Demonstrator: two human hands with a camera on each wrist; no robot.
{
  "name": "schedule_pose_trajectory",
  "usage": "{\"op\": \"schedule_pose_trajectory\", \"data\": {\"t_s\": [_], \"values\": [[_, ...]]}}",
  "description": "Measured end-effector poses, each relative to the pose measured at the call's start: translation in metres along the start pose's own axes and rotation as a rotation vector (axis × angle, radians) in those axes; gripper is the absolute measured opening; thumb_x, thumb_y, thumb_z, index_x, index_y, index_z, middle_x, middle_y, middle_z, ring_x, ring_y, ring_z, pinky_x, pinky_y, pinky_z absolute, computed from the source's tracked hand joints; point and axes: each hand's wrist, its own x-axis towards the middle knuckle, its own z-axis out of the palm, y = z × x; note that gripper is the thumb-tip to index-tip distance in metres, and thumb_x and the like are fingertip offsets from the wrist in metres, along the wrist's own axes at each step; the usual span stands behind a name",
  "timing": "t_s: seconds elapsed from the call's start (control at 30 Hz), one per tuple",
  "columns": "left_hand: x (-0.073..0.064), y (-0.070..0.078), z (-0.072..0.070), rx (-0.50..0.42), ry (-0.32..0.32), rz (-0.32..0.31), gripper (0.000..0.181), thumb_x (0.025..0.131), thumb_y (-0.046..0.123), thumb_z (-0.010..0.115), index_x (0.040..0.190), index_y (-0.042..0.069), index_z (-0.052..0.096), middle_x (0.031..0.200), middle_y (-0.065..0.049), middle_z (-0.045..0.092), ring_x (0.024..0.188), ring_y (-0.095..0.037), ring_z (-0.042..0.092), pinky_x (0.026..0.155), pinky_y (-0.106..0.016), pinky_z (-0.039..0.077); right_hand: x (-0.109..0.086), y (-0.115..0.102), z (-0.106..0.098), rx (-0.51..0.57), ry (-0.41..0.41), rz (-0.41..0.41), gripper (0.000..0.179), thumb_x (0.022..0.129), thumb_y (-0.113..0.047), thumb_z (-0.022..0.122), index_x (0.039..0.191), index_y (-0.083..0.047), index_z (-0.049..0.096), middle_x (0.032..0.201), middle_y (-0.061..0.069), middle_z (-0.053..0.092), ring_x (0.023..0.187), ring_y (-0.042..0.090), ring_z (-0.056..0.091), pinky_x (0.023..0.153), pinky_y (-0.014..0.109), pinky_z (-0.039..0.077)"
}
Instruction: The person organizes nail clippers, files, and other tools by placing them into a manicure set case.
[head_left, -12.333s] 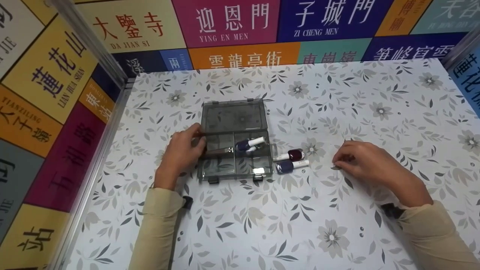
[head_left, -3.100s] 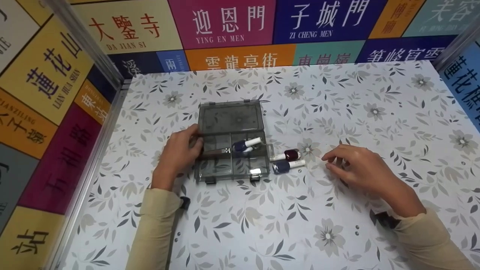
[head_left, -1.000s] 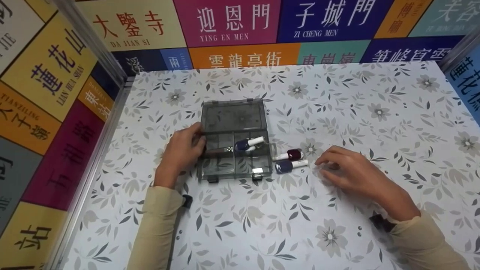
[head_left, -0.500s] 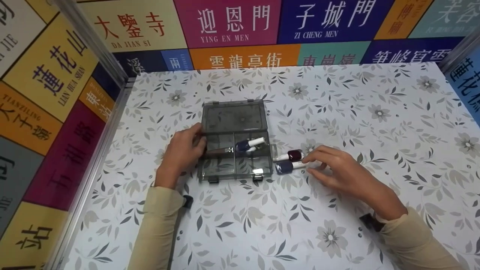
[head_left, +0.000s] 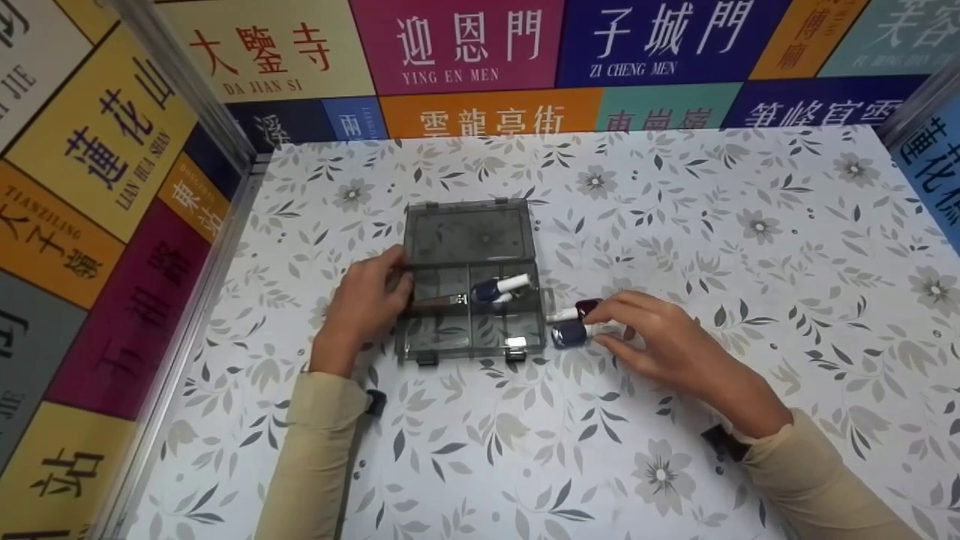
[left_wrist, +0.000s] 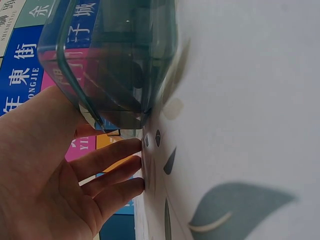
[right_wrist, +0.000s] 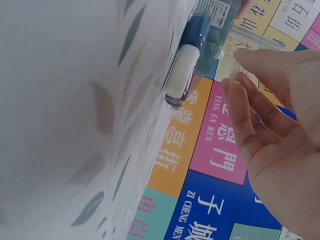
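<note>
A smoky clear divided box (head_left: 469,232) lies with its lid folded back. My left hand (head_left: 361,304) rests against its left side, and in the left wrist view the lower fingers (left_wrist: 117,195) extend to the tablecloth beneath the box (left_wrist: 115,60). Right of the box lie a navy nail polish bottle (head_left: 570,334) and a dark red one (head_left: 588,308), both with white caps. My right hand (head_left: 660,337) hovers over their right ends, thumb and forefinger apart around the navy bottle's cap. In the right wrist view the fingertips (right_wrist: 235,90) stand off from the white cap (right_wrist: 183,72), holding nothing.
Inside the box, a navy nail polish bottle (head_left: 499,288) lies over another white-capped item in the right part. A narrow brown strip with a silver end (head_left: 442,301) lies in the left part. The floral tablecloth (head_left: 525,450) meets sign-printed walls (head_left: 465,45) behind and at left.
My right hand has moved left from bare cloth to the loose nail polish bottles, its fingers parting from an earlier pinch. The left hand, the box and the bottles have stayed put.
</note>
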Motion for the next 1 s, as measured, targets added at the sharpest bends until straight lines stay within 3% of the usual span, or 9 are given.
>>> {"op": "schedule_pose_trajectory", "data": {"t_s": [0.2, 0.4, 0.73, 1.0], "values": [[0.001, 0.0, 0.0, -0.005, -0.004, 0.003, 0.021, 0.106, 0.02, 0.064, 0.126, 0.019, 0.068, 0.119, -0.008, 0.076, 0.103, -0.028, 0.067, 0.094, -0.053, 0.055, 0.005, -0.005, 0.004, -0.006, -0.004, 0.004, 0.03, 0.088, -0.002, 0.088, 0.114, -0.013, 0.079, 0.114, 0.001, 0.077, 0.097, 0.017, 0.074, 0.072, 0.032, 0.063], [0.0, 0.0, -0.001, -0.012, 0.005, 0.017, 0.021, 0.106, 0.02, 0.064, 0.126, 0.02, 0.069, 0.116, -0.006, 0.078, 0.096, -0.026, 0.065, 0.088, -0.048, 0.054, 0.013, -0.011, 0.007, 0.005, -0.031, 0.022, 0.026, 0.091, -0.007, 0.086, 0.115, -0.013, 0.078, 0.114, 0.0, 0.076, 0.096, 0.017, 0.075, 0.08, 0.03, 0.064], [0.001, -0.001, -0.002, -0.028, -0.01, 0.006, 0.021, 0.106, 0.021, 0.064, 0.127, 0.02, 0.069, 0.125, -0.006, 0.078, 0.102, -0.025, 0.069, 0.093, -0.049, 0.055, 0.034, -0.021, 0.015, 0.037, -0.019, -0.073, 0.021, 0.093, -0.007, 0.085, 0.113, -0.011, 0.079, 0.112, -0.002, 0.076, 0.101, 0.014, 0.074, 0.084, 0.026, 0.061], [0.001, 0.0, -0.001, -0.008, -0.007, -0.006, 0.015, 0.106, 0.023, 0.065, 0.12, 0.021, 0.066, 0.12, -0.007, 0.078, 0.098, -0.026, 0.068, 0.089, -0.05, 0.055, 0.042, -0.023, 0.022, 0.074, -0.019, -0.08, 0.021, 0.094, -0.007, 0.083, 0.114, -0.013, 0.078, 0.115, -0.001, 0.077, 0.103, 0.015, 0.075, 0.083, 0.03, 0.062]]}}
